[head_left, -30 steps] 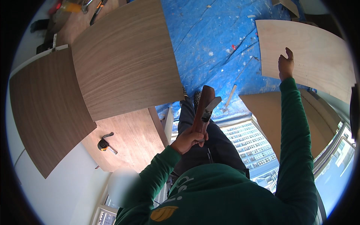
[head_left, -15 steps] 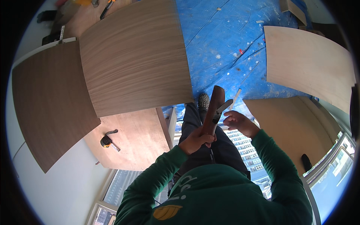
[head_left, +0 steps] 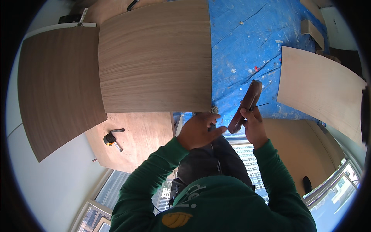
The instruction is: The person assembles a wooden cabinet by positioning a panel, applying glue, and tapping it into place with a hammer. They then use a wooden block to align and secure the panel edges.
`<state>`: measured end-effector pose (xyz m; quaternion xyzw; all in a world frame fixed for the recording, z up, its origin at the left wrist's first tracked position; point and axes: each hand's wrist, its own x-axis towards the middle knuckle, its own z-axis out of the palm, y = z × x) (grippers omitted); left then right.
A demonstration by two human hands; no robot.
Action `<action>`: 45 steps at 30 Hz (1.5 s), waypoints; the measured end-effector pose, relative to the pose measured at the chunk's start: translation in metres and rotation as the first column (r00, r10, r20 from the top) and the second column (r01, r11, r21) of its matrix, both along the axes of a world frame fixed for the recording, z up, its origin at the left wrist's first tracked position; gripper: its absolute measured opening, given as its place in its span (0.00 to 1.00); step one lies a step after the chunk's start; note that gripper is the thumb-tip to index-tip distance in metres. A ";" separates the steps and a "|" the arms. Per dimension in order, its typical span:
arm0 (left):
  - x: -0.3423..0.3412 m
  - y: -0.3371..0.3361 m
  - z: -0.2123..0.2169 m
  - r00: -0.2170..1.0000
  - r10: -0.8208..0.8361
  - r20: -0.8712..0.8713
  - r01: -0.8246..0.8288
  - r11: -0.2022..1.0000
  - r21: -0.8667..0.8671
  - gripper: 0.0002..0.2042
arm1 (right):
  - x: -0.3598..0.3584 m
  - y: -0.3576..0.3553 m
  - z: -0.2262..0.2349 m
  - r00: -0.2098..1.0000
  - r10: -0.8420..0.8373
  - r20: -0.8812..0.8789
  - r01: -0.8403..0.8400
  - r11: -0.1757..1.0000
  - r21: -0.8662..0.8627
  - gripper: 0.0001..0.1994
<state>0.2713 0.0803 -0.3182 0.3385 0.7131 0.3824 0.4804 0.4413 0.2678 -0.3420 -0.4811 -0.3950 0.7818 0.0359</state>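
Observation:
My right hand is wrapped round a reddish-brown wooden hand plane, tilted with its far end up and to the right. A thin dark piece, seen edge-on, sticks out from the plane's right side. Left of the plane, my left hand has its fingers apart and holds nothing. It is just in front of the near right corner of a brown wood-grain panel; whether it touches the panel, I cannot tell.
That panel lies over a pale wooden surface bearing a tape measure. A darker brown panel adjoins on the left. Blue sheeting covers the floor ahead. A pale board and a tan board lie to the right.
The hand plane has passed from my left hand to my right and shifted rightward. My left hand has let go and opened. The whole view has swung slightly.

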 end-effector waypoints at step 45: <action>-0.244 -0.037 -0.099 0.332 0.141 -0.933 -0.526 0.848 -0.059 0.33 | -0.423 0.212 -0.068 0.904 0.193 0.381 -0.415 0.192 0.889 0.39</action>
